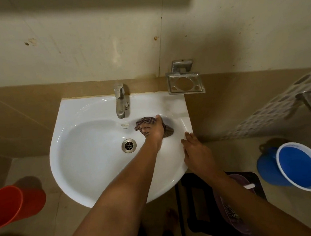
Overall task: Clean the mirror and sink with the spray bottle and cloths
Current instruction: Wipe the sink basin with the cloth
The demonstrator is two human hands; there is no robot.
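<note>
Left hand (152, 128) presses striped cloth (168, 131) inside sink (89, 142).

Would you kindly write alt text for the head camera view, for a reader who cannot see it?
Seen from above, a left hand presses a striped cloth against the inside of a white sink, right of the tap and drain, while the right hand rests on the sink's right rim. A red bucket and blue bucket stand on the floor.

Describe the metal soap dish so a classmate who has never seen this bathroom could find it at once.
Start at the white sink against the wall. At its back right corner, the soap dish is fixed to the wall, right of the tap. It is the only rectangular metal tray, with cut-out holes in its base.
</note>
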